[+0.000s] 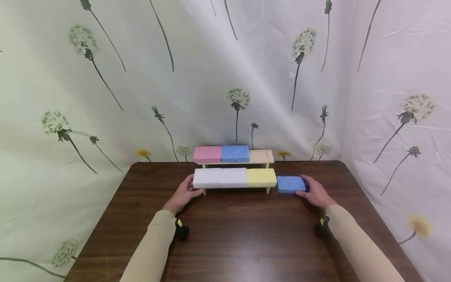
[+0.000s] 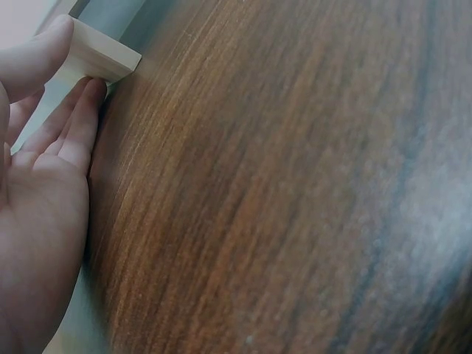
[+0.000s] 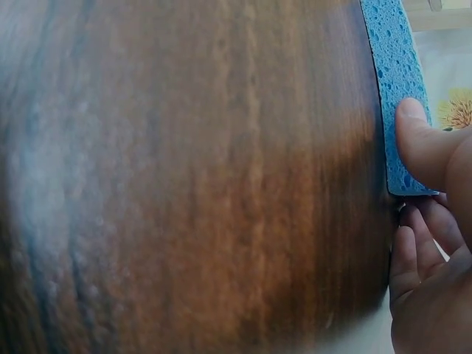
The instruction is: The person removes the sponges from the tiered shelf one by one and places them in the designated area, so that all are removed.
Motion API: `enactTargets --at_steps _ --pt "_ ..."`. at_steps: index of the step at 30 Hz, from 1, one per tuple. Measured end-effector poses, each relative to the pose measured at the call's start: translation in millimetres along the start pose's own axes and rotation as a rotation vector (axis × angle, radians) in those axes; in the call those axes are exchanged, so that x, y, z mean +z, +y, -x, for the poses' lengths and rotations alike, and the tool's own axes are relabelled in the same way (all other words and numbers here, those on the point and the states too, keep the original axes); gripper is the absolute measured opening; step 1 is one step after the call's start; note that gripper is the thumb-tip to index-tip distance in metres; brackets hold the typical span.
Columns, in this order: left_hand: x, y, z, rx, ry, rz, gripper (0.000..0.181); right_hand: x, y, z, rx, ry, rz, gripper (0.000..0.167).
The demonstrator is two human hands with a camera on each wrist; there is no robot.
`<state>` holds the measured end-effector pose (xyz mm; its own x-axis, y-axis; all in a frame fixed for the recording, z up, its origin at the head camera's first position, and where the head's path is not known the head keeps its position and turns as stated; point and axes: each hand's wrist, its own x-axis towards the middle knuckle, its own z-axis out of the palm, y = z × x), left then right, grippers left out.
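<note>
At the left end of the front wooden stand (image 1: 237,188), my left hand (image 1: 184,193) grips its leg (image 2: 107,55) between the thumb and the fingers. Two white sponges (image 1: 220,178) and a yellow sponge (image 1: 261,178) lie in a row on top of it. My right hand (image 1: 316,192) holds the right end of a blue sponge (image 1: 290,185), which rests on the table beside the stand. In the right wrist view the thumb presses the front side of that blue sponge (image 3: 394,70), with several fingers around its end and partly hidden.
Behind stands a second wooden stand (image 1: 261,156) carrying a pink sponge (image 1: 208,154) and another blue sponge (image 1: 235,153). Both stand on a dark brown wooden table (image 1: 243,239). A cloth with a dandelion print (image 1: 197,78) hangs behind and at the sides.
</note>
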<state>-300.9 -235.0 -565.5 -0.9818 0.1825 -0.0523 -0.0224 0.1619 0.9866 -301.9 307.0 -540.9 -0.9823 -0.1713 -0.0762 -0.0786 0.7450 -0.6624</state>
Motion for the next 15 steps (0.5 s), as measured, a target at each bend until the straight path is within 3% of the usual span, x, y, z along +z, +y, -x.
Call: enactTargets --at_steps 9,15 --pt "-1.0 -1.7 -0.5 -0.011 0.000 0.013 0.080 1.8 1.5 -2.2 -0.014 -0.006 0.019 0.079" --pt "0.0 1.9 0.6 -0.011 0.002 -0.003 0.081 -0.3 0.2 -3.6 0.004 -0.006 -0.009 0.099"
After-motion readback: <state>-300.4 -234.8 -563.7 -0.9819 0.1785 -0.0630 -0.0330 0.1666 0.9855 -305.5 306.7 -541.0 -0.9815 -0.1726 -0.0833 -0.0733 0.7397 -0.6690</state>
